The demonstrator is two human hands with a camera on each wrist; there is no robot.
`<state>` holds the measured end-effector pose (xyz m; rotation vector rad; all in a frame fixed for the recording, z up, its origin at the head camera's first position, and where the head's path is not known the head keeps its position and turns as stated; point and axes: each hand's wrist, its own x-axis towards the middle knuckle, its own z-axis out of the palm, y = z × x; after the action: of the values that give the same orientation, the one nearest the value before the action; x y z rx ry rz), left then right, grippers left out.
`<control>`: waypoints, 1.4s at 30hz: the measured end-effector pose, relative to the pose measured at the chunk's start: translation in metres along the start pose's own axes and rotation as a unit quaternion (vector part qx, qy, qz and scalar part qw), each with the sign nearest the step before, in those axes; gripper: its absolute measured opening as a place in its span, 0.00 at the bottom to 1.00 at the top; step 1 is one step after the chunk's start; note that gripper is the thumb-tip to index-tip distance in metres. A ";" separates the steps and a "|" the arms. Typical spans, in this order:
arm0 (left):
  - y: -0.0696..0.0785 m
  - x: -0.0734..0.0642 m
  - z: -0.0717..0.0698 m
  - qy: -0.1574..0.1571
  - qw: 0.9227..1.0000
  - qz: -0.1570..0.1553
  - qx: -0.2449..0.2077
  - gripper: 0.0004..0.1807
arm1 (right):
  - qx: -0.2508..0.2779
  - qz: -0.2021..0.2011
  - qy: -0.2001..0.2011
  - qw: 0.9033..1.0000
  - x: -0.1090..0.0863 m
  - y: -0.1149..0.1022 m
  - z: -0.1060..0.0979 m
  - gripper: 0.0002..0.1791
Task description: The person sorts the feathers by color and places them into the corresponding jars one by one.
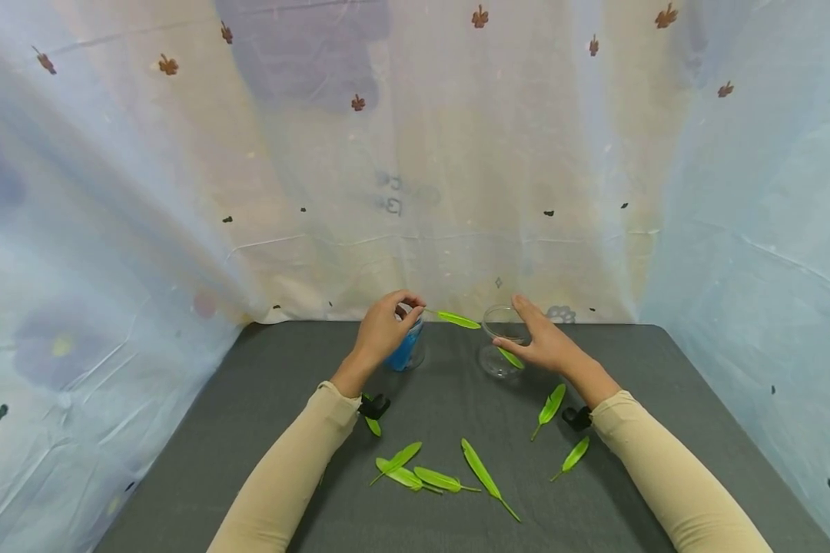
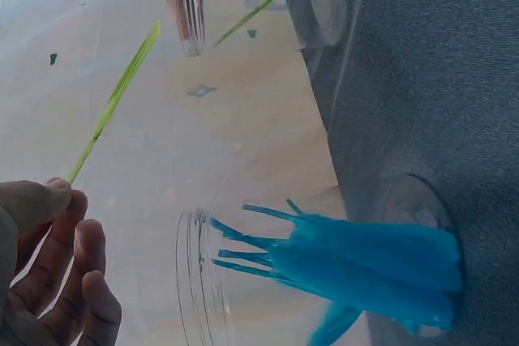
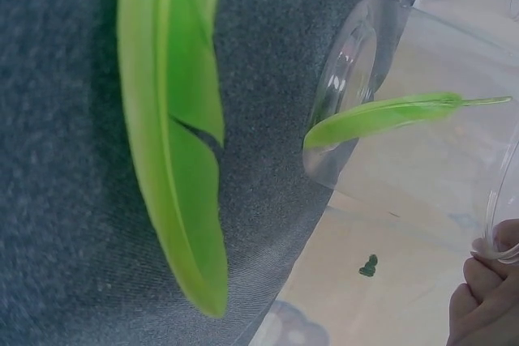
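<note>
My left hand (image 1: 379, 329) pinches the quill of a green feather (image 1: 458, 319) between thumb and fingertips. The feather's broad end points right, toward the mouth of a clear plastic cup (image 3: 405, 176). Thumb and fingers of my right hand (image 1: 545, 343) grip that cup at its rim. One green feather (image 3: 389, 117) stands inside it, quill up. Below and beside my left hand is a second clear cup (image 2: 203, 281), holding several blue feathers (image 2: 365, 261) with their quills upward; the hand partly hides it in the head view.
Loose green feathers lie on the grey cloth-covered table (image 1: 304, 491): several near the front middle, including one long feather (image 1: 480, 468), two by the right forearm, such as this feather (image 1: 552, 403), and one by the left wrist. A pale patterned curtain (image 1: 443, 153) hangs behind and at both sides.
</note>
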<state>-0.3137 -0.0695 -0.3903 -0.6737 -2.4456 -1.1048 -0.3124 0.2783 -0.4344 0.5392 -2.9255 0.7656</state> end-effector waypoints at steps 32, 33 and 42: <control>0.027 0.033 0.048 0.006 1.000 -0.005 -0.001 0.06 | 0.002 0.005 0.003 1.000 -0.001 -0.002 -0.003 0.64; 0.029 0.033 0.050 0.004 1.000 -0.004 0.002 0.06 | 0.003 0.006 0.003 1.000 -0.001 -0.002 -0.003 0.64; 0.036 0.033 0.069 -0.015 0.999 -0.008 0.039 0.05 | 0.007 0.004 0.003 1.000 -0.001 -0.005 -0.002 0.64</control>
<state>-0.3295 0.0135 -0.3948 -0.6521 -2.5101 -1.0052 -0.3097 0.2753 -0.4303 0.5250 -2.9210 0.7876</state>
